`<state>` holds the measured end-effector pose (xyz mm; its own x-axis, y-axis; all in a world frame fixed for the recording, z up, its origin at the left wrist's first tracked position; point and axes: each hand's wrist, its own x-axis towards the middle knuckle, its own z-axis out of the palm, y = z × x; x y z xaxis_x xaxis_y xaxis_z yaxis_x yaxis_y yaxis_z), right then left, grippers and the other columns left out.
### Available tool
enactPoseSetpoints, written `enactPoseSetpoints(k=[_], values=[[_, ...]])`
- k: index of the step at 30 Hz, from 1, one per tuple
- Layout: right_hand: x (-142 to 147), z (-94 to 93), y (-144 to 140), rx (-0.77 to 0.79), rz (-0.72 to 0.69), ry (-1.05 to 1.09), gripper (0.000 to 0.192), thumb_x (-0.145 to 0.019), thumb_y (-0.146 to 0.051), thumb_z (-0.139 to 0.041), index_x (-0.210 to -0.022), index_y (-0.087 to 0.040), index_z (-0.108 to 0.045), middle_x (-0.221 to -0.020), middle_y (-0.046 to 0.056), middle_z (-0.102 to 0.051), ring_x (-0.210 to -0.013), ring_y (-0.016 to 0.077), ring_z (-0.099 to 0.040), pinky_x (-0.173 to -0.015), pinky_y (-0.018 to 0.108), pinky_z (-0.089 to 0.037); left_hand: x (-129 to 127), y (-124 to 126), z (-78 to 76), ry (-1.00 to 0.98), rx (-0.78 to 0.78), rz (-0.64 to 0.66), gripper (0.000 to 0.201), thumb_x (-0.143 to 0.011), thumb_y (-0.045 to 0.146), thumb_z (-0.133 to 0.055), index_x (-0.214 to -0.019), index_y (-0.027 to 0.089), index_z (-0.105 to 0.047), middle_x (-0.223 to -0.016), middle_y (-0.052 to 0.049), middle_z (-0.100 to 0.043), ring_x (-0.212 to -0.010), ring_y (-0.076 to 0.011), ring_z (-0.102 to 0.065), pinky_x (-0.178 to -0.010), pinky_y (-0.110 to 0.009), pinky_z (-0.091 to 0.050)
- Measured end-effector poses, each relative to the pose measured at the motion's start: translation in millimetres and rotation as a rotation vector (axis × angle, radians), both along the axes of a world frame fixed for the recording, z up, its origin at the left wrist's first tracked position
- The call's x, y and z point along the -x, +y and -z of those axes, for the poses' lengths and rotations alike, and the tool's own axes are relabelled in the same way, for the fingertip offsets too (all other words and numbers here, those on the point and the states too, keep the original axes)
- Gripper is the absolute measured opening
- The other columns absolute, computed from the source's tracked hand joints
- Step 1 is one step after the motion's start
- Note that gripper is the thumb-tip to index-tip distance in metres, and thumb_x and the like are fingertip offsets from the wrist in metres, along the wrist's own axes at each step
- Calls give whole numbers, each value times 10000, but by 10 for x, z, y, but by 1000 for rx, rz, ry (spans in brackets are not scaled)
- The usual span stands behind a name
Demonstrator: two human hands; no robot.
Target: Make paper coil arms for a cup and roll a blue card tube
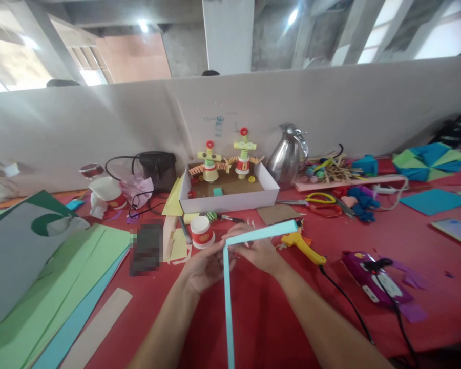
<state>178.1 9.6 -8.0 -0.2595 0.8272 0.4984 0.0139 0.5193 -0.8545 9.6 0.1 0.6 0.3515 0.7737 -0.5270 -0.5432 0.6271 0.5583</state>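
Over the red bench, my left hand and right hand have fingers clamped on light-blue paper, its narrow lengths forming a corner.

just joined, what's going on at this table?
A person has a light-blue paper strip in hand over the red table. The left hand pinches it at a sharp corner, the right hand close beside; one length runs right, the other toward the viewer. One folded strip or two joined: can't tell. A yellow glue gun lies to the right, a paper cup to the left. Behind, two paper figures stand in a white box.
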Motion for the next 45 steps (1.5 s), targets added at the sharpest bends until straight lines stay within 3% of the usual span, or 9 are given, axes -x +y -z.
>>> enactPoseSetpoints(k=[3, 8, 15, 20, 26, 33, 37, 41, 45], values=[[-53, 28, 25, 7, -35, -52, 179, -857, -315, -692, -1015, -267, -762, -1018, 46, -695, -960, 195, -650, -873, 339, -523, -5, -25, -48, 7, 68, -22, 50, -780, 116, -734, -805, 143, -700, -674, -27, -717, -648, -139, -689, -806, -330, -579], [-44, 61, 17, -45, 10, -84, 208, -828, -307, -727, -1031, -273, -761, -1042, 49, -688, -999, 206, -646, -909, 355, -512, -11, -26, -52, 20, 51, -34, 39, -773, 123, -748, -764, 133, -711, -671, -33, -712, -639, -130, -675, -795, -297, -572], [-14, 1, -21, -15, 16, -92, 167, -865, -339, -683, -986, -257, -762, -970, 48, -717, -903, 195, -671, -784, 314, -549, 10, -30, 17, 20, -47, -30, 157, -643, 137, -857, -731, 132, -728, -680, -29, -716, -672, -127, -673, -813, -304, -569], [-21, 67, 11, -137, 32, -150, 123, -871, -279, -676, -942, -261, -775, -968, 47, -728, -946, 204, -667, -878, 347, -520, 46, -16, 74, 17, -143, 79, 226, -576, 192, -901, -726, 131, -743, -665, -35, -718, -652, -140, -668, -756, -299, -562], [40, 60, -11, -131, 36, -126, 174, -911, -272, -615, -1008, -255, -759, -1011, 59, -728, -982, 210, -665, -885, 353, -524, 36, 27, 112, -13, -204, 25, 219, -544, 189, -904, -681, 138, -741, -649, -28, -720, -639, -133, -661, -721, -255, -533], [56, 89, 13, -147, 9, -108, 183, -883, -183, -616, -959, -257, -764, -1000, 45, -737, -906, 184, -684, -837, 326, -543, 59, 72, 244, 19, -193, 55, 211, -561, 194, -879, -704, 119, -744, -647, -42, -717, -639, -141, -651, -676, -254, -524], [70, 41, -21, -45, 31, -71, 196, -857, -205, -633, -991, -259, -764, -1017, 46, -742, -975, 206, -682, -891, 359, -540, 56, 81, 227, 56, -208, -14, 243, -546, 220, -885, -732, 132, -756, -677, -45, -726, -644, -147, -650, -646, -252, -514], [93, -45, -112, 284, -9, 57, 254, -823, -346, -687, -1049, -254, -756, -1046, 53, -741, -978, 228, -685, -844, 362, -559, 55, 70, 155, 186, -330, -131, 222, -549, 227, -887, -700, 133, -756, -722, -54, -742, -704, -140, -657, -733, -240, -509], [157, -49, -150, 536, 66, 182, 335, -738, -447, -773, -986, -221, -777, -943, 61, -759, -899, 237, -691, -768, 346, -562, 34, 38, 91, 262, -381, -141, 253, -522, 255, -903, -684, 119, -764, -710, -64, -740, -708, -134, -640, -726, -228, -491]])
